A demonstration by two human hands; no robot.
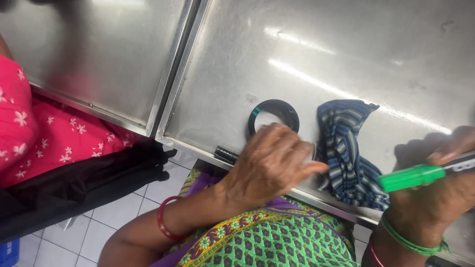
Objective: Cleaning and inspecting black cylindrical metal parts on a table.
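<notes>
The left hand (pixel 269 160) lies loosely open, gripping nothing, just below the black ring (pixel 273 116) on the steel table (pixel 346 49), while right of that ring, past the striped cloth (pixel 349 148), the right hand (pixel 435 188) grips a green-handled tool (pixel 413 177) clear of the surface.

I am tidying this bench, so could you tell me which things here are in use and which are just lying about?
In use:
left hand over the black ring
right hand gripping the green-handled tool

Lying about:
striped blue cloth on the steel table
small black cylinder at the table edge
</notes>
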